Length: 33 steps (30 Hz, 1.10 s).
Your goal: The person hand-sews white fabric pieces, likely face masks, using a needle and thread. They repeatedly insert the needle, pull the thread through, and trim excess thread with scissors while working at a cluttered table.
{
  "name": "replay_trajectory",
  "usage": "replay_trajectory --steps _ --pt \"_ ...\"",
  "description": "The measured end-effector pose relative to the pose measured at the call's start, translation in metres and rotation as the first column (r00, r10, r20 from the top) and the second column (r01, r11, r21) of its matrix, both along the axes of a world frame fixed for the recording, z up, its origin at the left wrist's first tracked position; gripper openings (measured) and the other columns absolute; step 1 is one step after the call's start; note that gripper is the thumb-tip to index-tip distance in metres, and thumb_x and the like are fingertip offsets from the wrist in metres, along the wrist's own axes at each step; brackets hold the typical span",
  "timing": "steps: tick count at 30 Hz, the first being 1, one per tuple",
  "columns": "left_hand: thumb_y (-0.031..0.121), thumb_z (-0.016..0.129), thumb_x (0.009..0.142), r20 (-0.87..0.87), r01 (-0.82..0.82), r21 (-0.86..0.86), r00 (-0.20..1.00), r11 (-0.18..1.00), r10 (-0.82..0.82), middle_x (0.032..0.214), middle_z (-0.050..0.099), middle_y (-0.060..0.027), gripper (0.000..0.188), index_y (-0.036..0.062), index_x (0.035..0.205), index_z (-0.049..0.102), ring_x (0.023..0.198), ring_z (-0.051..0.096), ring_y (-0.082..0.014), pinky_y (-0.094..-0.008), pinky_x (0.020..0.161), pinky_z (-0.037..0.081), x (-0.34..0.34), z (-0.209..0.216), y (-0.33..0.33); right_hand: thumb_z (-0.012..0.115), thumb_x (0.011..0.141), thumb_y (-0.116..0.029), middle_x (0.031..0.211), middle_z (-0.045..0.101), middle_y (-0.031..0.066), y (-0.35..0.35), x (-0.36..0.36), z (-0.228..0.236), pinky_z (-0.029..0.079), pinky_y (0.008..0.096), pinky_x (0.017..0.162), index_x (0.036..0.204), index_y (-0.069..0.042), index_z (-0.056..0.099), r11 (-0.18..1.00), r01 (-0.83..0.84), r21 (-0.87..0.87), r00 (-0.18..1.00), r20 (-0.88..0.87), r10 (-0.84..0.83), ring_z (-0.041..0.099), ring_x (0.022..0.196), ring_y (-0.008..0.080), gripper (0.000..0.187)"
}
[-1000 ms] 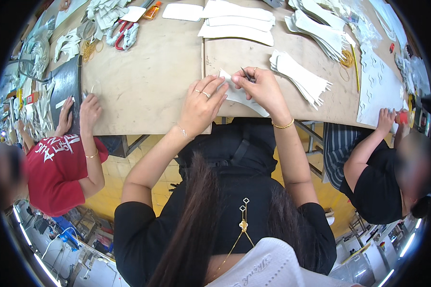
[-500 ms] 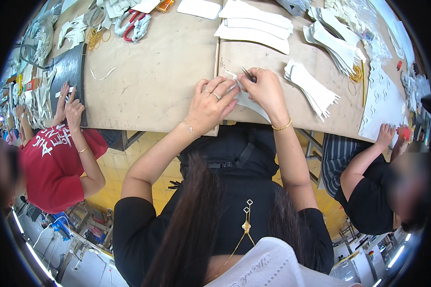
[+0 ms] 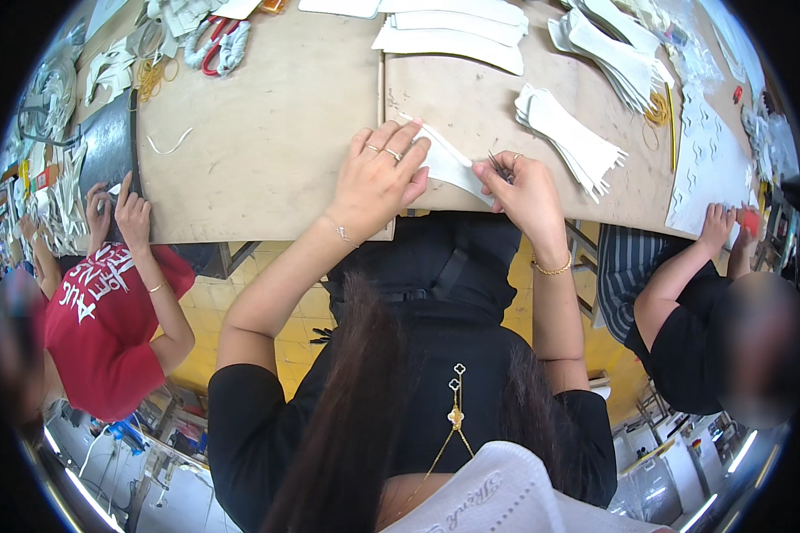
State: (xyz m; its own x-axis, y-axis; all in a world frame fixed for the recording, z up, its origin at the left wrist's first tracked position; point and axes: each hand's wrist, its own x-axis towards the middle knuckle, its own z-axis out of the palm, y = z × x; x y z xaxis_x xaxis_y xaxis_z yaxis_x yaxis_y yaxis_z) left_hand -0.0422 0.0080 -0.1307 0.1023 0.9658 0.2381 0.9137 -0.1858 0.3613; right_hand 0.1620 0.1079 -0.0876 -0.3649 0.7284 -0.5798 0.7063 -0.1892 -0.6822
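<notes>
A curved white piece of sheet material (image 3: 451, 166) lies at the table's near edge, a narrow raised strip along its far side. My left hand (image 3: 380, 173) rests over its left end with bent fingers, the index fingertip pressing on the strip and holding the piece down. At the right end is my right hand (image 3: 526, 191), its fingers closed round a small dark pointed tool (image 3: 496, 163); whether it is scissors or tweezers I cannot tell. The right thumb and fingertips touch the strip's right end. My left palm hides part of the piece.
Stacked white cut pieces (image 3: 567, 138) lie to the right, with more white pieces (image 3: 453, 35) beyond. Red-handled scissors (image 3: 213, 49) with wrapped grips and a thin white strip (image 3: 171, 142) are at left. Co-workers sit on both sides, a red-shirted one (image 3: 120, 329) at left.
My right hand has moved right and toward me with the dark tool, along the strip. My left hand stays on the piece, its index finger now further along the strip. The view has shifted slightly.
</notes>
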Motion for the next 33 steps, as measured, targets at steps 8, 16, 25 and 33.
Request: replay_trajectory --steps 8,16,25,33 --pt "0.020 0.072 0.083 -0.029 -0.011 -0.060 1.000 0.998 0.009 0.133 0.059 -0.0097 0.053 0.0097 0.134 0.061 0.123 0.053 -0.0280 -0.0451 0.102 0.043 0.005 0.000 0.002 0.069 0.095 -0.027 0.065 0.065 0.0032 -0.008 0.006 -0.011 0.045 0.0242 0.050 0.091 0.003 0.071 0.999 0.032 0.016 0.999 -0.015 -0.032 0.057 0.049 0.0069 0.030" --pt "0.022 0.075 0.083 -0.149 0.031 -0.148 0.987 0.988 -0.053 0.140 0.054 -0.0137 0.057 0.0290 0.137 0.059 0.128 0.047 -0.0321 -0.0502 0.101 0.039 0.007 0.008 -0.003 0.069 0.093 -0.028 0.063 0.065 0.0054 -0.002 0.006 -0.007 0.047 0.0255 0.051 0.088 0.003 0.071 0.998 -0.034 0.058 0.999 -0.007 0.034 0.060 0.049 0.0091 0.032" --pt "0.016 0.056 0.096 -0.299 0.055 -0.107 0.951 0.993 -0.085 0.140 0.051 -0.0222 0.052 0.0431 0.141 0.057 0.123 0.049 -0.0370 -0.0490 0.099 0.042 0.016 0.010 -0.002 0.071 0.092 -0.027 0.063 0.067 0.0066 0.004 0.006 -0.008 0.049 0.0249 0.050 0.085 0.003 0.071 1.000 -0.015 -0.013 1.000 -0.020 0.015 0.062 0.049 0.0096 0.032" --pt "0.010 0.056 0.095 -0.329 0.039 -0.094 0.942 0.995 -0.068 0.139 0.053 -0.0189 0.054 0.0362 0.142 0.056 0.128 0.049 -0.0373 -0.0484 0.104 0.039 0.028 0.017 -0.004 0.070 0.090 -0.023 0.060 0.066 0.0084 0.009 0.002 -0.010 0.051 0.0269 0.048 0.076 0.003 0.067 0.998 -0.065 0.019 0.998 0.016 0.064 0.063 0.049 0.0108 0.030"
